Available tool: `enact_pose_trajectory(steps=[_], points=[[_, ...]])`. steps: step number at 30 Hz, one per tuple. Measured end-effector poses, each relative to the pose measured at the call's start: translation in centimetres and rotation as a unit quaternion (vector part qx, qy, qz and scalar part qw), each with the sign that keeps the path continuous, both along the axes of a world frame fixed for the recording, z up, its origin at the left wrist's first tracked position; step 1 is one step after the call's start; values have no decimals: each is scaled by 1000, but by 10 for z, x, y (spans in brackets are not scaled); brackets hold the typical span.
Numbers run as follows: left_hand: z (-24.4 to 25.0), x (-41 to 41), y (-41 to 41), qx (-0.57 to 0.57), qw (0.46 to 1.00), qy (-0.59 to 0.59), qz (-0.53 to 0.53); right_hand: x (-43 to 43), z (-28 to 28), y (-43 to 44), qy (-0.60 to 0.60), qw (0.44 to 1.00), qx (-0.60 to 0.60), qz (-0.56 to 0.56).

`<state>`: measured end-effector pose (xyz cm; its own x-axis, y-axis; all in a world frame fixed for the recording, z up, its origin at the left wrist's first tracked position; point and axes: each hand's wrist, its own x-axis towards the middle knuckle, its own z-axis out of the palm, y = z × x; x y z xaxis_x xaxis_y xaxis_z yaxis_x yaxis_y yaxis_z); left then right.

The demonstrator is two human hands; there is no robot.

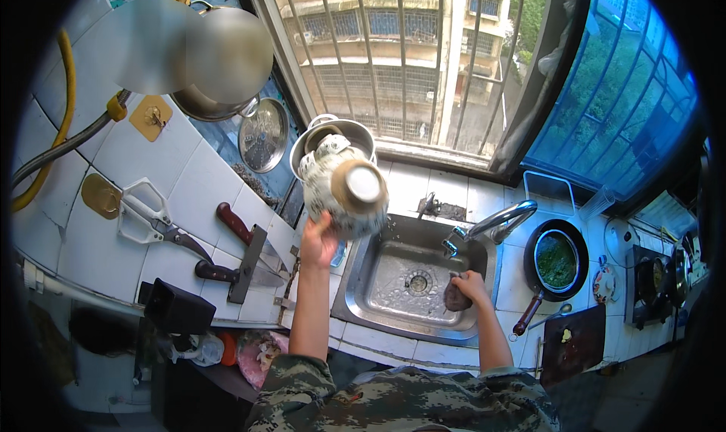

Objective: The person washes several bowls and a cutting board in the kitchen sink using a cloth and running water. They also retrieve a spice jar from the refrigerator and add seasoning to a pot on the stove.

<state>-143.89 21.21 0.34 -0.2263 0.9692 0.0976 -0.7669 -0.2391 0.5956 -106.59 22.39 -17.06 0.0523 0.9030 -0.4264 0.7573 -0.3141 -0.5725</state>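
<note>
My left hand [317, 242] holds an upside-down patterned ceramic bowl [360, 219] by its side, its foot ring facing up. This bowl overlaps the near side of a light-coloured pot [365, 134] by the window, where more patterned bowls [333, 144] are visible. Whether it touches them I cannot tell. My right hand [472, 287] grips a wet-looking brown cloth [456, 300] above the right side of the steel sink [391, 324]. Water drops lie around the drain [420, 283]. Over the sink's far right edge arches a chrome faucet [502, 214].
White kitchen scissors [148, 225] and knives with dark red handles [218, 271] lie left. A steel lid [264, 135] stands behind them. Right of the sink are a frying pan [530, 273] with green contents, a cutting board [575, 341] and a gas stove [644, 290]. A barred window [400, 63] faces me.
</note>
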Motion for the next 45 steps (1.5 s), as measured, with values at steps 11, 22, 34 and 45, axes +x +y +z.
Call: enact_pose_trajectory(steps=[11, 22, 34, 45], points=[[-23, -57, 190, 9, 986, -44, 163, -2, -9, -31, 209, 963, 22, -166], [-102, -76, 228, -62, 990, 29, 127, -9, 1, -47, 109, 966, 78, -220], [-38, -24, 138, -195, 903, 309, 226, -38, 37, -53, 58, 948, 269, -162], [-131, 166, -24, -370, 794, -144, -460, -66, 83, -68, 318, 891, 315, 78]])
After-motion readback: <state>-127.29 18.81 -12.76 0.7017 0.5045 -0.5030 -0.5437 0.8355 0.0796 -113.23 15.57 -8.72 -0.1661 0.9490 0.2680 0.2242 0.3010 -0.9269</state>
